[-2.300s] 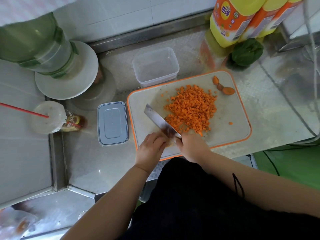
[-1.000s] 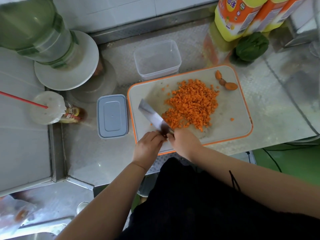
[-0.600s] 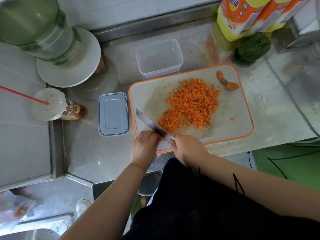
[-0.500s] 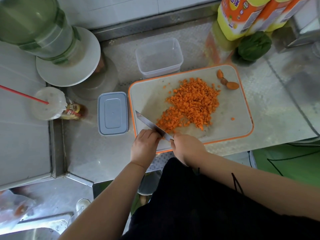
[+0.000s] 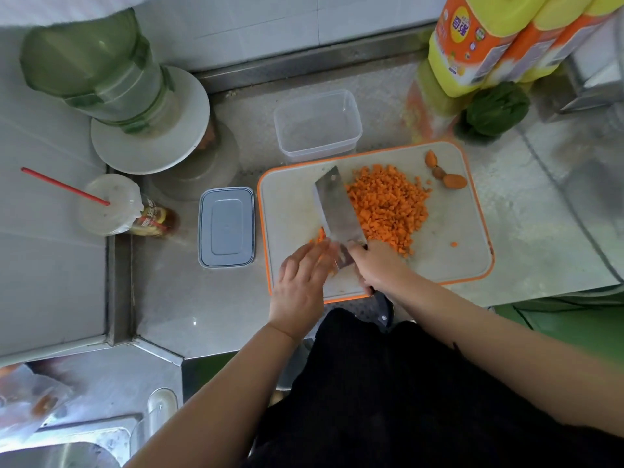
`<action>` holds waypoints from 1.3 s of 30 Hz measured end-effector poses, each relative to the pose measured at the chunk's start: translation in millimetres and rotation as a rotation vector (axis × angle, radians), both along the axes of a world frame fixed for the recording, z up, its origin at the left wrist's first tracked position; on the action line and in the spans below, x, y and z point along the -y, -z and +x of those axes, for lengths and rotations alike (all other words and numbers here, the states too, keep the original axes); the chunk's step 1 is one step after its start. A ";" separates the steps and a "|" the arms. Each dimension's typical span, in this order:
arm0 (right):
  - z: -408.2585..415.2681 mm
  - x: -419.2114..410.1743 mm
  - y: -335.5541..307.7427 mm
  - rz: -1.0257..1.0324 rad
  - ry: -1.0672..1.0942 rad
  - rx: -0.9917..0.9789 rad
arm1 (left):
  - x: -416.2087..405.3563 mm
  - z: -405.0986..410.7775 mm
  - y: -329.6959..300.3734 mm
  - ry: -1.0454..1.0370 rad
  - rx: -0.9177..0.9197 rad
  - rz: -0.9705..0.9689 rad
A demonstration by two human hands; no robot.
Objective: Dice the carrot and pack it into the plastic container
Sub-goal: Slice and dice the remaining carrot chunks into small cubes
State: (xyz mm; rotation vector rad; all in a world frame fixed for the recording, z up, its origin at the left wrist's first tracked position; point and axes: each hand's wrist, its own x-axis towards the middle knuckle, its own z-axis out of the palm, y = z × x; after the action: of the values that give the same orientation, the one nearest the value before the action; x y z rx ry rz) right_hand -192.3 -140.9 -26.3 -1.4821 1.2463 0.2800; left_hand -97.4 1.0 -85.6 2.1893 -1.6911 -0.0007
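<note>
- Dice [image 5: 388, 206] lie in one heap in the middle of the board [image 5: 449, 261], and the cleaver [image 5: 337, 211] lies flat along the heap's left edge, its blade pointing away from the person
- Right hand [image 5: 378, 265] has its fingers curled round the cleaver's handle at the near end of the blade
- Left hand [image 5: 300, 282] is beside the blade with fingers nearly straight and loosely spread, holding nothing; a few orange pieces show at its fingertips [image 5: 320, 246], blurred
- Step in hand seems to be gathering the dice onto the flat blade; it is good to keep the blade low and tilted, push the dice with straight fingers from the side, and keep fingertips off the edge
- Container [image 5: 317, 125] stands open and without carrot just behind the board's far edge, so the carry is short; take small loads, since dice can roll off
- Lid [image 5: 226, 228] lies just left of the board
- Ends [image 5: 445, 173] of the carrot sit at the far right corner and should stay out; one stray piece [image 5: 454, 244] lies to the right of the heap
- Bottles [image 5: 499, 38], a green vegetable [image 5: 493, 111], a cup [image 5: 111, 206] and a jug [image 5: 98, 62] stand around; none blocks the way
</note>
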 end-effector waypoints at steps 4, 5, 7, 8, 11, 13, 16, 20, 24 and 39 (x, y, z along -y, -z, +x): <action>-3.5 11.6 -27.2 0.227 0.299 0.094 | 19.0 -13.0 -1.9 0.093 0.227 0.191; -6.6 14.8 -33.6 0.241 0.331 0.114 | 24.6 -13.7 -0.9 0.079 0.218 0.214; -14.2 21.2 -41.8 0.227 0.342 0.125 | 34.2 -13.6 -7.6 0.005 0.171 0.323; -19.0 24.1 -43.8 0.221 0.343 0.122 | 37.6 -13.0 -11.3 -0.027 0.131 0.397; -32.5 31.4 -45.2 0.196 0.349 0.138 | 45.8 -7.5 -16.0 -0.026 0.113 0.502; -42.4 37.3 -43.5 0.134 0.287 0.153 | 52.5 -4.9 -24.6 0.047 0.084 0.326; -56.6 47.7 -40.5 -0.057 0.074 0.094 | 59.6 -3.5 -34.1 -0.037 -0.110 0.012; -69.9 56.8 -35.3 -0.267 -0.140 0.017 | 75.4 -9.0 -67.8 -0.342 -0.453 0.092; -75.1 61.4 -27.6 -0.311 -0.158 0.024 | 85.6 -3.9 -75.5 -0.439 -0.429 0.191; -73.4 38.4 -12.4 -0.530 -0.696 0.044 | 63.0 52.1 -68.8 -0.678 -0.381 0.024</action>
State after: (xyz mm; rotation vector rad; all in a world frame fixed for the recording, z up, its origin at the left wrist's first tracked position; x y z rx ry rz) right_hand -265.7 -179.3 -14.0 -2.3522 0.7519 0.3859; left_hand -45.3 -61.9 -16.8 2.4733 -0.7096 -0.2416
